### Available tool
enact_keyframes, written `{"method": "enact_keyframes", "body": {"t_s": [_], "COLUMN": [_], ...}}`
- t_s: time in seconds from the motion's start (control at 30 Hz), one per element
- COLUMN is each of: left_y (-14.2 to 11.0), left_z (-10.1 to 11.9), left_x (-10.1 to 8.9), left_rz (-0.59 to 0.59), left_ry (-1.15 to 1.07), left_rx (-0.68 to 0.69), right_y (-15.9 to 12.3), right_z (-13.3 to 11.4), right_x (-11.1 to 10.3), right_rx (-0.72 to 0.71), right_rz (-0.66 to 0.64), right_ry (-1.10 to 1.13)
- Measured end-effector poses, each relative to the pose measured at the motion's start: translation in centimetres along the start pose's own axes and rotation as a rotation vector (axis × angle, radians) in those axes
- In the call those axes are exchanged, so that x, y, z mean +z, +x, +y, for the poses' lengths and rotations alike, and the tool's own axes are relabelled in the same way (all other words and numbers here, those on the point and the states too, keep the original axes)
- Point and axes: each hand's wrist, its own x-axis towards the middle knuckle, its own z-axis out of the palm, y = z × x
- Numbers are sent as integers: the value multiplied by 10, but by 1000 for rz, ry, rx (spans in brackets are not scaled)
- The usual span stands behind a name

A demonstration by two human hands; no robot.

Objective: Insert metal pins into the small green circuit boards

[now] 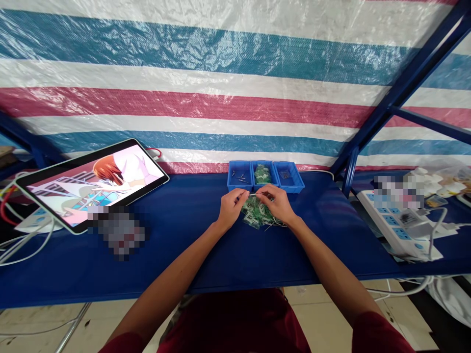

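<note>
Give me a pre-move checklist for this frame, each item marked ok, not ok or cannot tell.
1. Left hand and right hand both in view: ok, close together over the pile.
2. Pinched item identifiable: cannot tell; the fingertips hide most of it.
3. Pile of small green packets within reach: ok, on the blue table under the hands.
4. Left blue bin stocked: ok, a few slim pieces inside.
5. Middle blue bin stocked: ok, green packets inside.
6. Right blue bin contents identifiable: cannot tell, too small.
</note>
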Motion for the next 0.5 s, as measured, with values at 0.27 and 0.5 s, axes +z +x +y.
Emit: {"method": "enact_keyframes", "body": {"t_s": [0.27,0.5], "left_y": [-1,-2], "left_z": [3,-2], "left_x": [0,2], "left_rz": [9,44], "left_ry": [-94,-79], "left_rx": [94,81], "right_y": [0,1], "right_z": [-1,-2], "right_x": [0,0], "right_rx": [0,8], "right_rz": [-12,-55], "right_ry": [-52,-62]}}
